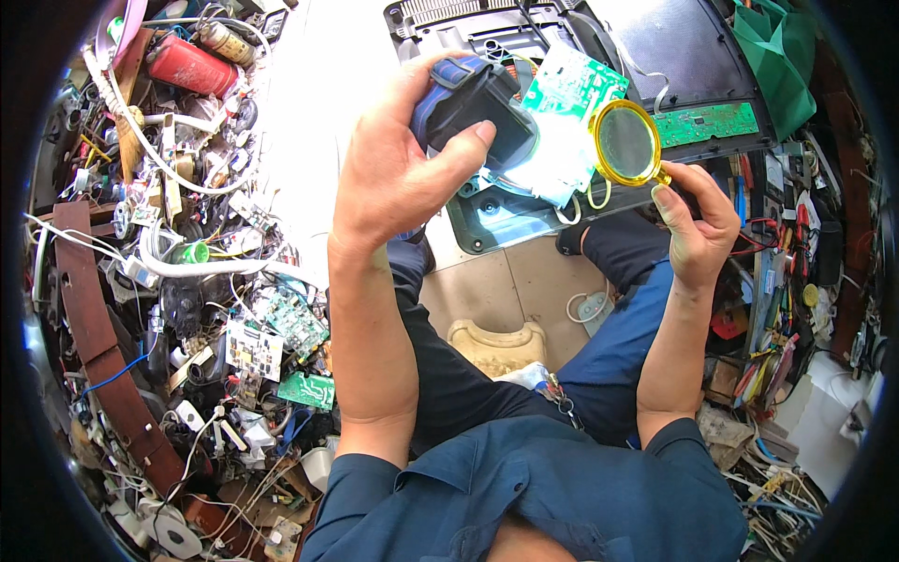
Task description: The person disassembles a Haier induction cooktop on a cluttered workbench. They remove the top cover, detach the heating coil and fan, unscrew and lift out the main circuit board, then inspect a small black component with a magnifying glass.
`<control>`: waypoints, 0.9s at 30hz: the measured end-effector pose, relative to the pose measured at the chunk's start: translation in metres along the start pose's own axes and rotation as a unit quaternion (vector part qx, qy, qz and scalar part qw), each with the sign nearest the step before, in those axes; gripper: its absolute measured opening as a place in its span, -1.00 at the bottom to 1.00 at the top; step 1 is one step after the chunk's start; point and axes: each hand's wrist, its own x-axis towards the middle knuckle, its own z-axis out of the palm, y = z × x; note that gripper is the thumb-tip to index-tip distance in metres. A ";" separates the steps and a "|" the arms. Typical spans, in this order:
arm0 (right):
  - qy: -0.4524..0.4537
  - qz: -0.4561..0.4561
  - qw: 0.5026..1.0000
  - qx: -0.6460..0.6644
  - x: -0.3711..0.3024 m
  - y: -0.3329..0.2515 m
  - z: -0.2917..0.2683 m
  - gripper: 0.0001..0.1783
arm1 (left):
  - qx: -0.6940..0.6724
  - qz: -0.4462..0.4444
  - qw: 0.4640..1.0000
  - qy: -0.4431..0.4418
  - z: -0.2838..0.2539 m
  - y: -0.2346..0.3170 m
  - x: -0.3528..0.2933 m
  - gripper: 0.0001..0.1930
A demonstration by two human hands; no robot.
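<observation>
My left hand (403, 150) is closed around a boxy blue-and-black device (482, 117) with a buckled strap, which looks like a headlamp. Its front end points right, toward a very bright white patch over the work. Between thumb and fingers, my right hand (698, 220) pinches the short handle of a magnifying glass (628, 143) with a gold rim. The lens stands tilted beside a green circuit board (573, 80). Behind the device, part of a copper coil (522, 73) shows inside an opened black housing (412, 21). Glare hides detail around the board.
A dark panel with a long green board (707, 124) lies at the right, near a green bag (775, 56). Piled parts, cables and a red cylinder (192, 66) crowd the left side. Tools fill the right. A cream plastic stool (496, 347) stands between my legs.
</observation>
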 end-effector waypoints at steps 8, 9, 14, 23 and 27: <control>-0.104 -0.127 0.986 -0.027 0.003 -0.011 0.004 -0.66 | 0.041 0.008 0.998 -0.050 0.002 -0.001 0.000 -0.45; -0.107 -0.128 0.986 -0.031 0.003 -0.014 0.007 -0.66 | 0.044 0.006 0.997 -0.065 0.003 0.001 0.000 -0.45; -0.112 -0.156 0.980 -0.049 0.004 -0.021 0.014 -0.63 | 0.031 0.010 0.998 -0.051 0.008 0.002 0.000 -0.44; -0.111 -0.171 0.977 -0.065 0.004 -0.025 0.014 -0.64 | -0.005 -0.006 0.999 -0.050 0.012 0.008 0.001 -0.44; -0.110 -0.160 0.979 -0.065 0.003 -0.025 0.014 -0.64 | -0.004 0.006 0.999 -0.049 0.012 0.007 0.000 -0.44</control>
